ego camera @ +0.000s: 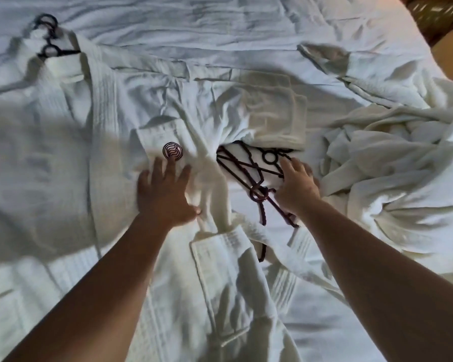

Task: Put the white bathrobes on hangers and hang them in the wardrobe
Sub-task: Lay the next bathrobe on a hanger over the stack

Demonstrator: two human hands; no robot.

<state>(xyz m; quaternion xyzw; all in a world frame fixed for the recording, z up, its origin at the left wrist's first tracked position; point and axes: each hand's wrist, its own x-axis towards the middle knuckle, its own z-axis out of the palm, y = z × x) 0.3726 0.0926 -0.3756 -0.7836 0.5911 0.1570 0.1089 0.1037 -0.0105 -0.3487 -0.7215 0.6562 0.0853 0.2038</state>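
Observation:
A white bathrobe (63,142) lies spread over the bed, with a round dark logo (172,151) on its chest pocket. My left hand (164,190) lies flat on it, fingers spread just below the logo, thumb against a fold. Dark hangers (249,165) lie in a loose pile at the middle of the bed. My right hand (297,185) rests on their right side, fingers curved over the bars; whether it grips one is unclear. A second white bathrobe (392,163) is bunched up at the right. Another dark hanger (47,35) pokes out of the spread robe's collar at the top left.
The white bed sheet (220,24) is rumpled across the back. A folded white piece (275,111) lies just behind the hanger pile. A robe sleeve with a cuff (220,278) runs toward me between my arms. Brown floor (450,53) shows at the top right.

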